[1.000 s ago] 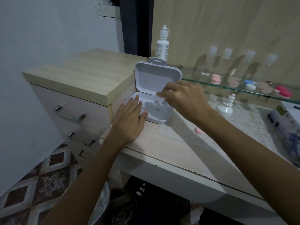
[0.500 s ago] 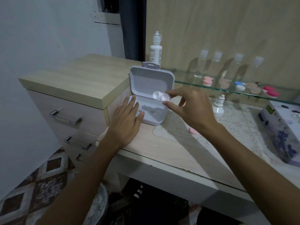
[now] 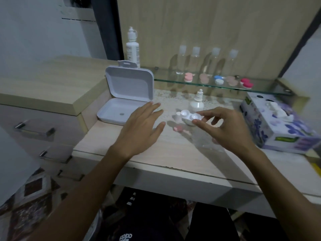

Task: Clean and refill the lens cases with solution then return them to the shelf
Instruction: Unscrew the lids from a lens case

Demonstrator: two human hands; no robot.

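Head view shows my right hand (image 3: pixel 231 129) pinching a white lens case (image 3: pixel 190 117) between thumb and forefinger, with the remaining fingers loosely curled. I hold the case just above the desk (image 3: pixel 173 153), its two uncapped wells facing up; whether its underside touches the surface I cannot tell. My left hand (image 3: pixel 140 129) is spread flat with straight fingers, gripping nothing, hovering over the desk just beside the open white box (image 3: pixel 125 94); its fingertips (image 3: pixel 156 106) reach the near right corner of the box tray. The box lid stands upright. A white cap (image 3: pixel 177 117) sits just left of the case, and a pink cap (image 3: pixel 178 128) lies on the desk in front of it. A small dropper bottle (image 3: pixel 197 101) stands directly behind the case. On the glass shelf (image 3: pixel 260 87) rest further lens cases (image 3: pixel 188 77) in pink, beige, blue and red, with clear bottles (image 3: pixel 180 60) behind them. A tall solution bottle (image 3: pixel 132 47) stands behind the box. A tissue box (image 3: pixel 278 124) sits to the right.
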